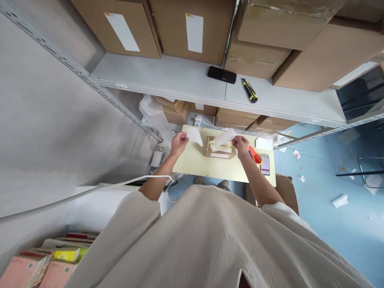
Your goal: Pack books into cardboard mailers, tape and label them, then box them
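1. My left hand (179, 143) is pinched narrow, thumb against fingers, on the edge of a thin white sheet of paper (195, 136), which hangs out to the left of the box.
2. My right hand (241, 145) is closed just as narrowly on the end of a longish white paper strip (225, 137); the strip slants over the box's top, though whether it touches I cannot tell.
3. The small brown cardboard box with shiny tape and white labels (221, 151) sits between my hands on a pale yellow rectangular table (191, 161).
4. Beside my right forearm lie an orange-red plastic tool (254, 155) and a phone with a lit screen (265, 165), with a flat white rectangular stack (264, 143) beyond them.
5. On the grey metal shelf (180, 76) above, I have a black rectangular phone (222, 75) near a yellow-and-black utility knife (249, 91).
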Available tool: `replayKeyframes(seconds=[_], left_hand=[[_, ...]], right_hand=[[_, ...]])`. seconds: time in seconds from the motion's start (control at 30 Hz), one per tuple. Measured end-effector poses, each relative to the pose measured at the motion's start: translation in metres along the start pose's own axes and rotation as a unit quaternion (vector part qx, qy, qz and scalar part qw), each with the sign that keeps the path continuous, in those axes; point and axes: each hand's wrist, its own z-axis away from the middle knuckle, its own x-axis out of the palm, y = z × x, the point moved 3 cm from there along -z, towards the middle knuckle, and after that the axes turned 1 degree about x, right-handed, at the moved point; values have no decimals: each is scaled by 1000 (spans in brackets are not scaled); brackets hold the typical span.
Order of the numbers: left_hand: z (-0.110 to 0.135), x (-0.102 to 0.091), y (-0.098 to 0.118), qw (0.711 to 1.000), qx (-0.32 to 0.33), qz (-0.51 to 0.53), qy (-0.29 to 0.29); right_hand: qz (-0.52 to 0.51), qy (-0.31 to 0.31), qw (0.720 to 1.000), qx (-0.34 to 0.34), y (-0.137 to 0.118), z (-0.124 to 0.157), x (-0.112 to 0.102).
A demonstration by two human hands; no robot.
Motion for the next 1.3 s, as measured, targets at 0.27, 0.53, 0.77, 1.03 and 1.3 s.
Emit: replayKeyframes(seconds=[0.27,0.53,0.77,1.03,1.3], left_hand=[[8,-67,-22,992,-21,-6,125],[16,-138,-53,976,-42,-15,213],[22,-154,-58,971,-51,-24,232],[11,-79,-29,994,-24,49,97],[15,33,26,983,4,125,-131]], right_hand=[[58,-74,995,-23,-2,-2,59],[79,-159,982,-58,0,18,124],[88,-178,979,-52,2,31,138],[94,-158,981,-67,-3,39,123],[135,-125,977,-110,-20,44,80]])
